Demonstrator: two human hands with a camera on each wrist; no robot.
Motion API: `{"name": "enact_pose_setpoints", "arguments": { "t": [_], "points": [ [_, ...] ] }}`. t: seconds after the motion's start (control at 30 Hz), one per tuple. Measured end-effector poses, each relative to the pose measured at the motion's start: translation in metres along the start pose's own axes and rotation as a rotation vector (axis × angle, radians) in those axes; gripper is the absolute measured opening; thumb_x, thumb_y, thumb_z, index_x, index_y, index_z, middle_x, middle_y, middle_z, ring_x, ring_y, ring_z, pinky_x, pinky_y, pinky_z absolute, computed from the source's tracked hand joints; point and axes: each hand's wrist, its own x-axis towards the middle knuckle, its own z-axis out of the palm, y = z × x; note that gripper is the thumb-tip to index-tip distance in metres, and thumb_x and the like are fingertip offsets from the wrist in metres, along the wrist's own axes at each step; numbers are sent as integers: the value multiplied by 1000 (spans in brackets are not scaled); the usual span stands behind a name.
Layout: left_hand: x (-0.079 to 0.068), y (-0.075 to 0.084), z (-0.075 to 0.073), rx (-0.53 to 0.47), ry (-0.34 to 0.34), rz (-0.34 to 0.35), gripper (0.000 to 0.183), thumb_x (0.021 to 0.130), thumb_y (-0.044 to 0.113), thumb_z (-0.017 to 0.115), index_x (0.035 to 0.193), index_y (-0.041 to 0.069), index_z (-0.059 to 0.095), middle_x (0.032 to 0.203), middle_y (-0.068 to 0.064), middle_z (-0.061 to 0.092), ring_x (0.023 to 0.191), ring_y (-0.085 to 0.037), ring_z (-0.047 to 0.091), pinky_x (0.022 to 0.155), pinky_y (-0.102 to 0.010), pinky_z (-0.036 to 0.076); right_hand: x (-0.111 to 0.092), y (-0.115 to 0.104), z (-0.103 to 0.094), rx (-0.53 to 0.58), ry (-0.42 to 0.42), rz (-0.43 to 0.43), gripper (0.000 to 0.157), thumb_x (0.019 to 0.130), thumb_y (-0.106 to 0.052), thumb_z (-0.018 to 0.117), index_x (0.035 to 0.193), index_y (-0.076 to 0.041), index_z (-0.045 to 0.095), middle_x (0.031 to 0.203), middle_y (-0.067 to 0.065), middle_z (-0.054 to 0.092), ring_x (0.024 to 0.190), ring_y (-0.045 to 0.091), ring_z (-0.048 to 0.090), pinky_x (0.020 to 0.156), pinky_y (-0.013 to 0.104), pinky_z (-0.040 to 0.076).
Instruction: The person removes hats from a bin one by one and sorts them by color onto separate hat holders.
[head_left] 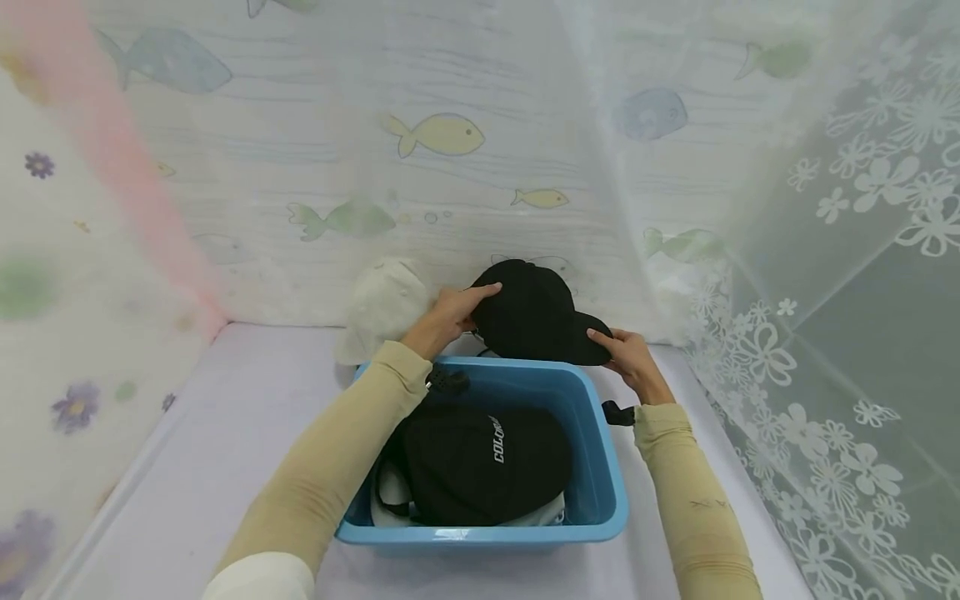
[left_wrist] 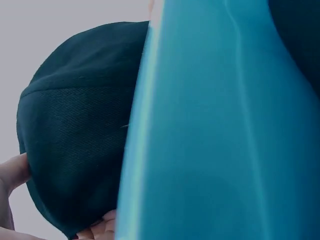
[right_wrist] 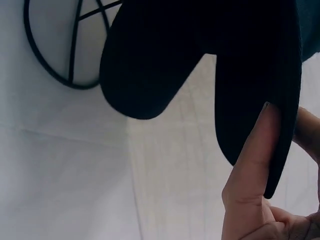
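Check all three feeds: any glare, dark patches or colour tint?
Head: bright, a small white glint on the front rim of the blue basin; left wrist: blue-green tint, pale streaks down the basin; right wrist: dim, black cap nearly featureless.

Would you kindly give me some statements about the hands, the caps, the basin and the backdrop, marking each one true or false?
1. The left hand has its grip on the crown of a plain black fabric cap with a rounded crown. True.
2. The right hand has its grip on the crown as well. False: its grip is on the brim.
3. A black fabric cap with white lettering lies inside the blue rectangular plastic basin. True.
4. The pale, domed fabric cap lies inside the basin too. False: it is outside, beyond the basin's far-left corner.
5. The pale fabric curtain behind the basin is printed with fish. True.
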Motion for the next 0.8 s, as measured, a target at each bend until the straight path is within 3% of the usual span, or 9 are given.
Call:
{"name": "enact_pose_setpoints", "arguments": {
  "t": [0.2, 0.4, 0.8],
  "points": [
    [-3, -7, 4, -7, -32, 0, 105, 88, 37, 80, 161, -1, 14, 158, -22, 35, 139, -34, 48, 113, -45, 44, 4, 0, 3, -45, 24, 23, 60, 99, -30, 68, 137, 12, 51, 101, 5, 58, 71, 2, 65, 69, 18, 57],
    [-6, -10, 7, 101, 26, -3, 104, 87, 48, 78, 159, 0, 22, 159, -19, 35, 141, -34, 44, 115, -45, 41, 7, -1, 4, -73, 27, 22, 60, 98, -30, 70, 137, 12, 52, 105, 9, 59, 70, 2, 65, 68, 18, 57],
    [-7, -13, 11, 98, 38, 7, 105, 87, 48, 78, 159, -2, 21, 157, -20, 37, 137, -33, 48, 113, -43, 44, 14, -2, 6, -125, 16, 67, 68, 95, -32, 73, 145, 9, 49, 110, 10, 61, 69, 2, 66, 70, 18, 58]
  ]
}}
